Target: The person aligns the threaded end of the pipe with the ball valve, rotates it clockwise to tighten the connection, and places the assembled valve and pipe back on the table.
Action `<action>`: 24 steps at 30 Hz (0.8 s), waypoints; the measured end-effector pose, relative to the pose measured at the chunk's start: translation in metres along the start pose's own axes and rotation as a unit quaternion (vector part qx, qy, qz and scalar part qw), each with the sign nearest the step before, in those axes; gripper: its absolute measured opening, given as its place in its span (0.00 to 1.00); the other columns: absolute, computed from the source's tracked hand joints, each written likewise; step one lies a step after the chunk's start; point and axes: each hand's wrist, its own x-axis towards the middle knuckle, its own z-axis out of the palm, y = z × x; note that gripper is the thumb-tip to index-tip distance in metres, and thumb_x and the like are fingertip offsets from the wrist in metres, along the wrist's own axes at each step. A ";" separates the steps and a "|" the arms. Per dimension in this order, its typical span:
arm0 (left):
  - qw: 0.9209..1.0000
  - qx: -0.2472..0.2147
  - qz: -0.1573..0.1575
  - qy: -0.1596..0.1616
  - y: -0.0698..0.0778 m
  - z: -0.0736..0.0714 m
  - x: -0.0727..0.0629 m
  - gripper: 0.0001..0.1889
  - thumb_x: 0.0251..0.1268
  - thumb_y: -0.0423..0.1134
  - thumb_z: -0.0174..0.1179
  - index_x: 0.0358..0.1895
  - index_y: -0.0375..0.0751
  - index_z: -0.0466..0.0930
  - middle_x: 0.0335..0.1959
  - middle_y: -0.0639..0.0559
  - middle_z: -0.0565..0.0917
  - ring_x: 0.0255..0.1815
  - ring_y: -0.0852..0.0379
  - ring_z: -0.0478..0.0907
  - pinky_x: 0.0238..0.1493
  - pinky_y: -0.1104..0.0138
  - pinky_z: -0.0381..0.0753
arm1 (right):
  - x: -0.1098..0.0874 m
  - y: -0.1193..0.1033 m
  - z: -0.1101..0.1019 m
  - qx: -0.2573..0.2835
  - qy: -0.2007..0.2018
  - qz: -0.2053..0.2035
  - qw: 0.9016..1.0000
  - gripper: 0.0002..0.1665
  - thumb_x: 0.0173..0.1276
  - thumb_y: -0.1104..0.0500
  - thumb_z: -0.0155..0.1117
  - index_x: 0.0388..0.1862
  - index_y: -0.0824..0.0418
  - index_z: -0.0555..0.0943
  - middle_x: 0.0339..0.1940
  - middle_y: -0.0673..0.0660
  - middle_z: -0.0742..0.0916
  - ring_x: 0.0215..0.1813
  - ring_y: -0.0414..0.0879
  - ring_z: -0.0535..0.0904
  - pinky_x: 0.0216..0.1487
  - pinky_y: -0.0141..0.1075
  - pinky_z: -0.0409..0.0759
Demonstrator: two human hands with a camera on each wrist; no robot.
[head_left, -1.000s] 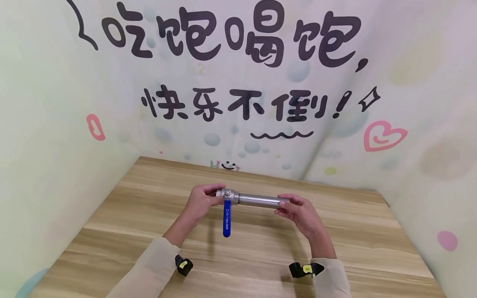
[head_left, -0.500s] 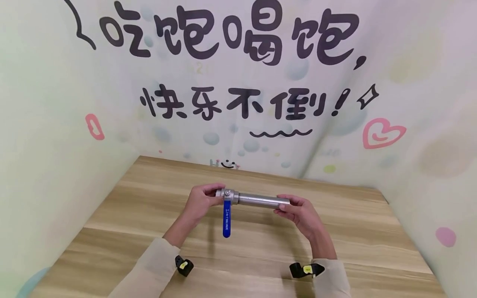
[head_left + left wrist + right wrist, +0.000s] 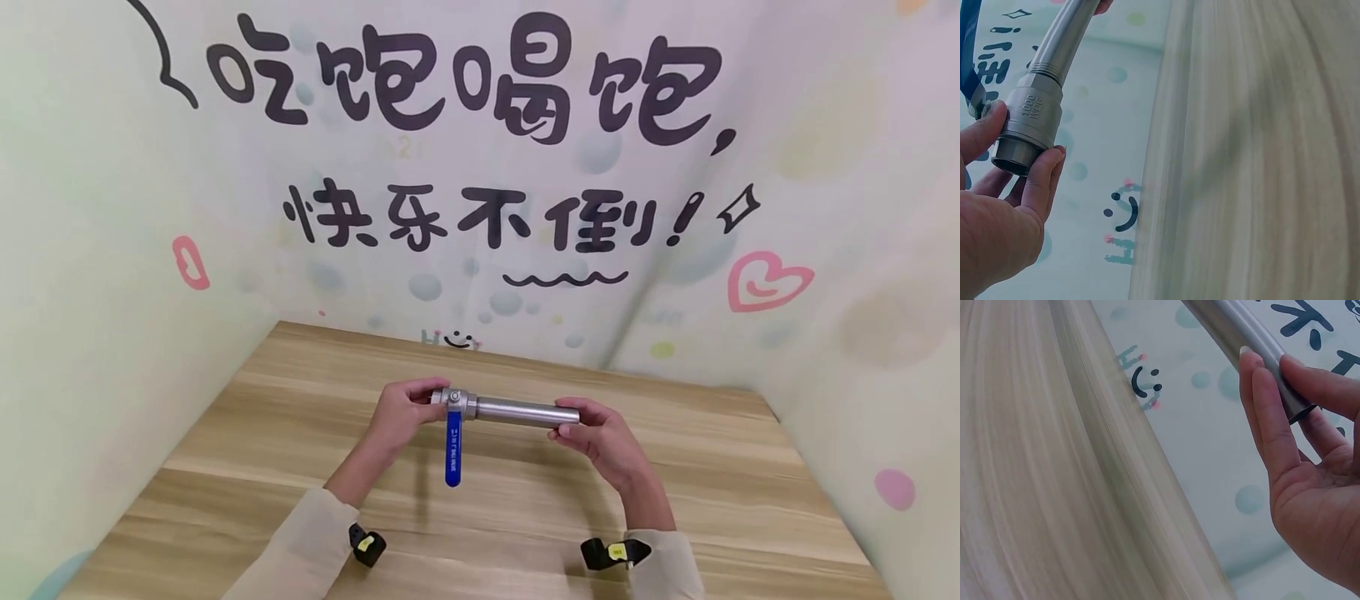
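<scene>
A steel ball valve (image 3: 458,402) with a long blue lever handle (image 3: 453,450) is joined to a straight metal pipe (image 3: 525,412). Both are held up over the table, lying nearly level from left to right. My left hand (image 3: 399,417) grips the valve's free end between thumb and fingers; in the left wrist view its open end and raised lettering on the valve body (image 3: 1030,112) show. At the other end, my right hand (image 3: 609,440) pinches the pipe near its tip. The right wrist view shows the pipe's end (image 3: 1300,412) between thumb and fingers.
A wood-grain table (image 3: 495,533) lies beneath the hands. Behind it and at both sides stand pale printed walls (image 3: 480,308) with black lettering. Black cameras, left (image 3: 367,546) and right (image 3: 613,552), sit at the wrists.
The right thumb and fingers have shifted slightly on the pipe's end. The whole scene sits a little lower as the head view tilts. Both hands keep their hold.
</scene>
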 end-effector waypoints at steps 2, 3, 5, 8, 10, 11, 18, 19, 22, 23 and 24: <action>1.000 0.003 0.004 -0.001 0.000 0.000 0.000 0.18 0.53 0.23 0.66 0.50 0.33 0.84 0.47 0.40 0.85 0.43 0.53 0.82 0.44 0.66 0.84 | 0.001 0.000 0.000 -0.002 0.003 0.001 1.000 0.20 0.63 0.76 0.59 0.50 0.58 0.82 0.44 0.58 0.82 0.41 0.49 0.87 0.50 0.37 0.84; 1.000 0.003 0.004 -0.002 0.001 0.000 0.000 0.18 0.54 0.23 0.66 0.51 0.33 0.84 0.47 0.39 0.85 0.42 0.53 0.82 0.44 0.66 0.84 | 0.001 0.000 0.000 -0.002 0.004 0.001 1.000 0.20 0.63 0.75 0.59 0.52 0.60 0.81 0.45 0.59 0.81 0.41 0.49 0.87 0.50 0.38 0.84; 1.000 0.008 0.007 -0.003 0.001 0.000 0.001 0.18 0.54 0.23 0.66 0.51 0.32 0.83 0.48 0.38 0.84 0.43 0.54 0.82 0.44 0.66 0.84 | 0.002 0.000 0.000 0.000 0.006 0.002 1.000 0.19 0.64 0.74 0.60 0.52 0.61 0.81 0.45 0.59 0.82 0.41 0.49 0.87 0.50 0.38 0.84; 1.000 0.008 0.002 -0.004 0.004 -0.001 0.002 0.18 0.55 0.23 0.66 0.52 0.34 0.84 0.49 0.37 0.84 0.43 0.53 0.82 0.45 0.66 0.84 | 0.003 -0.002 0.000 -0.001 0.006 0.004 1.000 0.20 0.65 0.72 0.60 0.57 0.68 0.78 0.45 0.59 0.82 0.40 0.49 0.87 0.50 0.38 0.83; 1.000 0.008 0.000 -0.006 0.004 0.000 0.002 0.18 0.56 0.24 0.66 0.52 0.34 0.83 0.50 0.37 0.84 0.44 0.53 0.82 0.46 0.65 0.84 | 0.004 -0.002 -0.001 -0.007 0.006 0.006 1.000 0.22 0.66 0.71 0.61 0.59 0.72 0.75 0.44 0.59 0.82 0.41 0.49 0.87 0.50 0.38 0.83; 1.000 0.007 -0.002 -0.006 0.005 0.000 0.002 0.18 0.56 0.24 0.66 0.52 0.34 0.83 0.50 0.37 0.84 0.44 0.53 0.82 0.46 0.65 0.84 | 0.004 -0.003 -0.001 -0.008 0.007 0.007 1.000 0.23 0.67 0.70 0.61 0.60 0.74 0.74 0.44 0.59 0.82 0.41 0.49 0.87 0.50 0.37 0.83; 1.000 0.009 0.004 -0.005 0.004 0.002 0.003 0.18 0.55 0.25 0.67 0.52 0.35 0.84 0.48 0.40 0.85 0.45 0.53 0.83 0.47 0.65 0.84 | 0.004 -0.004 -0.003 -0.016 0.013 0.011 1.000 0.27 0.69 0.67 0.61 0.62 0.80 0.68 0.44 0.59 0.84 0.41 0.49 0.87 0.50 0.37 0.84; 1.000 0.009 0.005 -0.004 0.004 0.002 0.004 0.18 0.55 0.25 0.67 0.51 0.35 0.84 0.48 0.41 0.85 0.44 0.53 0.83 0.46 0.65 0.84 | 0.004 -0.004 -0.003 -0.015 0.014 0.011 1.000 0.27 0.68 0.67 0.61 0.62 0.80 0.68 0.44 0.59 0.84 0.41 0.49 0.87 0.49 0.37 0.84; 1.000 0.007 0.007 -0.005 0.003 0.003 0.005 0.18 0.55 0.24 0.67 0.51 0.34 0.84 0.48 0.40 0.85 0.44 0.53 0.82 0.45 0.66 0.84 | 0.004 -0.004 -0.004 -0.012 0.012 0.011 1.000 0.27 0.68 0.66 0.62 0.62 0.80 0.68 0.43 0.59 0.84 0.40 0.49 0.87 0.48 0.36 0.84; 1.000 0.007 0.008 -0.006 0.002 0.004 0.005 0.18 0.55 0.24 0.67 0.51 0.33 0.83 0.48 0.39 0.85 0.44 0.53 0.82 0.45 0.67 0.84 | 0.004 -0.004 -0.004 -0.009 0.010 0.009 1.000 0.27 0.68 0.67 0.62 0.62 0.79 0.69 0.43 0.59 0.84 0.40 0.49 0.87 0.48 0.36 0.84; 1.000 0.008 0.009 -0.007 0.002 0.004 0.005 0.18 0.55 0.24 0.67 0.52 0.33 0.83 0.48 0.39 0.85 0.44 0.53 0.82 0.45 0.67 0.84 | 0.003 -0.004 -0.004 -0.005 0.009 0.007 1.000 0.26 0.67 0.68 0.62 0.61 0.78 0.71 0.43 0.59 0.84 0.40 0.49 0.87 0.48 0.36 0.84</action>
